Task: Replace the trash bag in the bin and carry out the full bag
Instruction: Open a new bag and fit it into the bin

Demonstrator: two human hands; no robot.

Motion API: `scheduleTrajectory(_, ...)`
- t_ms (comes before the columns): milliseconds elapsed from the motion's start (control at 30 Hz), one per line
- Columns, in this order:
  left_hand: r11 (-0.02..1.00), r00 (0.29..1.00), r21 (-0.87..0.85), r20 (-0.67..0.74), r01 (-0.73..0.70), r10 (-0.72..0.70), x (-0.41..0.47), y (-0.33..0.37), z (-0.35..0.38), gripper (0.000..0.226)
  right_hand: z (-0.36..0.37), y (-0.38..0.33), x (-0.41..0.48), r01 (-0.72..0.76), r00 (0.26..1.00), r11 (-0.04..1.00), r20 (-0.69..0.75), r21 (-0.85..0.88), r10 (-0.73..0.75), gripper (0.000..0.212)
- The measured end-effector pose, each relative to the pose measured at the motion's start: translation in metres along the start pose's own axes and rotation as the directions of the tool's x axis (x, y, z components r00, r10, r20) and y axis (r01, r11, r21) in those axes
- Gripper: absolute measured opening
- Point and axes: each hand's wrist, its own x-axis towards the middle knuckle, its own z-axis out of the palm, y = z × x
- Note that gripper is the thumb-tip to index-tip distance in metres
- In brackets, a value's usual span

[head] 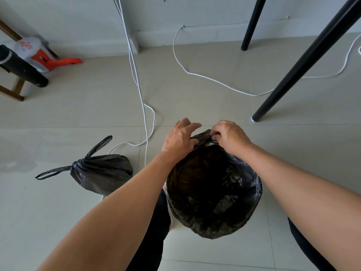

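A fresh black trash bag (pixel 214 192) lines the bin below me, its mouth spread over the rim so the bin itself is hidden. At the bag's far edge my left hand (pixel 180 138) pinches the plastic with thumb and fingers. Just to its right, my right hand (pixel 228 136) grips a bunched fold of the same edge. The full black bag (pixel 103 173) lies knotted on the tiled floor to the left of the bin, its two handle loops sticking out, apart from both hands.
White cables (pixel 145 114) trail across the floor behind the bin and near the full bag. Two black table legs (pixel 304 61) stand at the right. At the far left a wooden stool (pixel 11 90), a black tube (pixel 21 69) and an orange-white appliance (pixel 45 57) stand together.
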Motion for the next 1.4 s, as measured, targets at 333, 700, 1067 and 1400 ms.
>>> scheduleTrajectory(333, 0.996, 0.995, -0.029, 0.052, 0.083, -0.082, 0.003, -0.003, 0.0, 0.015, -0.004, 0.001, 0.001, -0.018, 0.999, 0.995, 0.049, 0.093, 0.014, 0.011)
scheduleTrajectory(700, 0.945, 0.975, -0.249, 0.119, 0.214, -0.189, 0.002, -0.006, -0.004, 0.013, -0.008, 0.003, 0.006, -0.058, 0.992, 0.983, 0.122, 0.172, 0.037, 0.019)
scheduleTrajectory(1067, 0.999, 0.988, 0.003, 0.151, 0.035, -0.035, -0.003, -0.013, 0.0, 0.023, -0.002, 0.005, 0.009, -0.021, 0.982, 0.999, 0.189, 0.033, 0.015, 0.019)
scheduleTrajectory(1400, 0.98, 0.961, 0.197, 0.265, 0.029, -0.082, -0.002, -0.01, 0.001, 0.024, -0.001, 0.014, -0.001, -0.019, 0.984, 0.998, 0.176, -0.062, 0.03, 0.012)
